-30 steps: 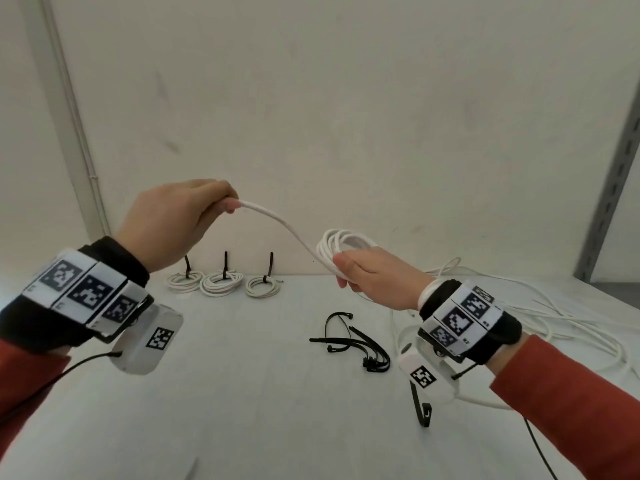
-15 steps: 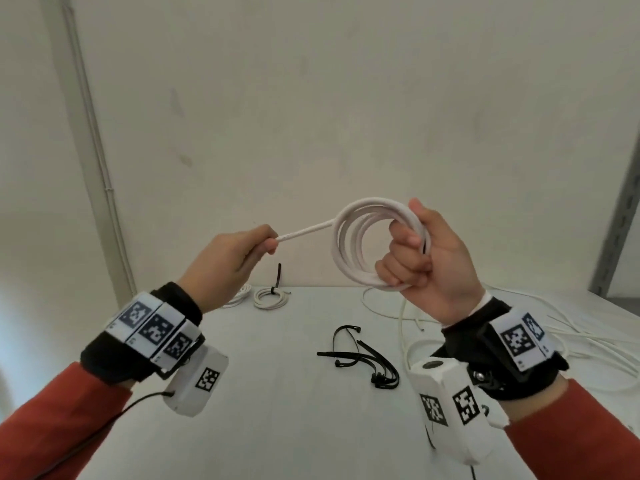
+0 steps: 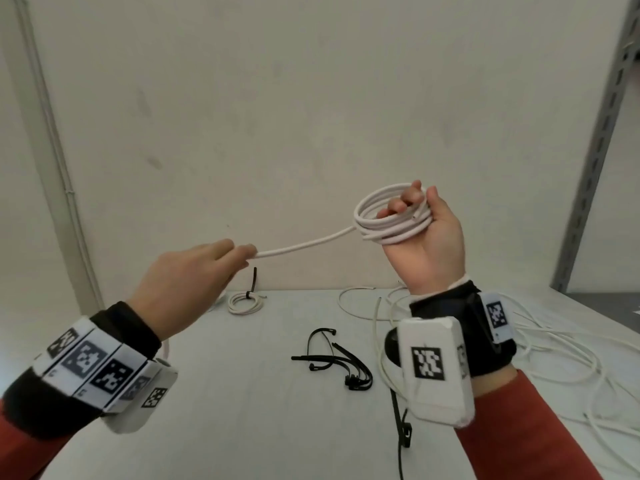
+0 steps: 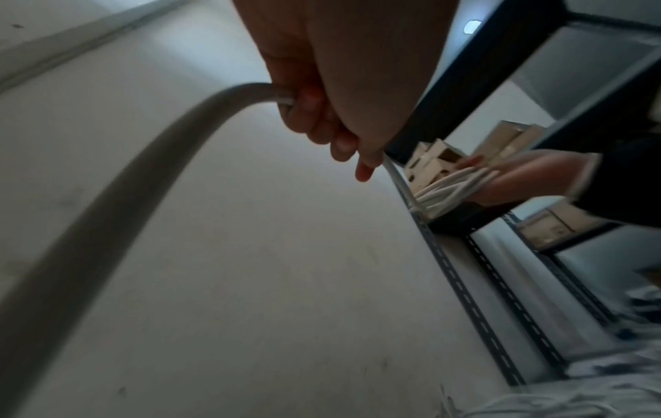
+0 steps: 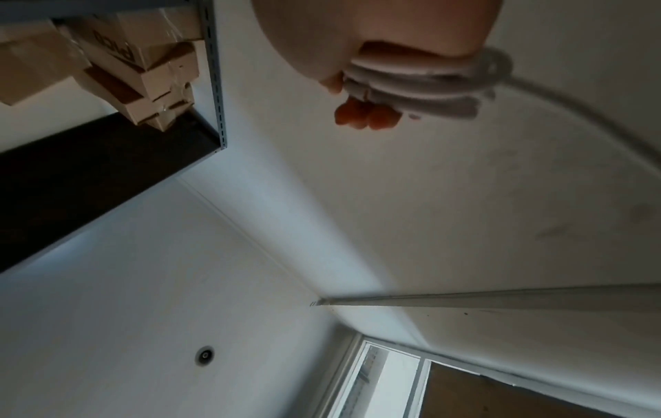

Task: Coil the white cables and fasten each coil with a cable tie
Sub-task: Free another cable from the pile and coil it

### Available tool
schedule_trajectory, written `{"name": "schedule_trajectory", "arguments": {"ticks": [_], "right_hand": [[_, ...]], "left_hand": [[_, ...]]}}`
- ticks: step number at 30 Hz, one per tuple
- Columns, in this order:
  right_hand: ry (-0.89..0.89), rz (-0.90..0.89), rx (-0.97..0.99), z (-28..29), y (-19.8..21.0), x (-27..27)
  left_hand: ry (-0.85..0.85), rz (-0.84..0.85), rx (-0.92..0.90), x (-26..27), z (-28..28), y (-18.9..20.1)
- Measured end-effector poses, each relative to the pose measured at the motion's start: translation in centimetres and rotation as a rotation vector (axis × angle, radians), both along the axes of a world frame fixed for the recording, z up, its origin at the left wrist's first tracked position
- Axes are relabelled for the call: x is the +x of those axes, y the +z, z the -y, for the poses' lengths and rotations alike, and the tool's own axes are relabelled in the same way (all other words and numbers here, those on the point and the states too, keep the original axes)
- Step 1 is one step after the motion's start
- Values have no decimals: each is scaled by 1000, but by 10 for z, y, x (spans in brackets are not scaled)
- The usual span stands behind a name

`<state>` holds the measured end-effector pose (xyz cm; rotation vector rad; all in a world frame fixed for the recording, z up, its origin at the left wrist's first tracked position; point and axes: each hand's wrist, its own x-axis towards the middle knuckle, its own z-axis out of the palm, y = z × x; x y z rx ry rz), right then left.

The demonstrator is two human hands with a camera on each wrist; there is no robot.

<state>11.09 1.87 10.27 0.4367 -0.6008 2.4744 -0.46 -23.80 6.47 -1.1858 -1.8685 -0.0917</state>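
Right hand (image 3: 420, 237) curls its grip round the white cable coil (image 3: 388, 216), held up above the tabletop (image 3: 242, 393). Left hand (image 3: 187, 282) pinches the tail. Cable looks light, springy; loops likely to spread, so hold across all turns. Cable ties (image 3: 341, 362) lie below the coil.

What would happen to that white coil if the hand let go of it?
The coil would probably spring open: no tie binds it, only the right hand does. It looks fairly stiff, since the tail barely sags toward the left hand.
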Motion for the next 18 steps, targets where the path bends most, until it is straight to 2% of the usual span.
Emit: {"name": "schedule_trajectory", "arguments": {"ticks": [2,4,7,9,11,13,14,18], "right_hand": [[-214,96,25,9,3,-12],[-441,178,219,20,1,-25],[-690,284,715,33,-13,-37],[-727,321,1061,35,-26,-37],[-669,342,1373,39,-37,-32],[-556,361,1575,44,-44,-27],[-467,369,1582,46,-47,-24],[-59,346,1405,50,-46,-16]], "left_hand": [[-16,-47,-81,11,-9,1],[-28,-82,-124,23,-17,6],[-56,-119,-148,33,-24,19],[-63,-127,-167,34,-25,28],[-71,-121,-193,31,-23,36],[-96,-81,-170,26,-21,41],[-113,-31,-147,23,-20,43],[-239,235,-22,3,-20,34]]}}
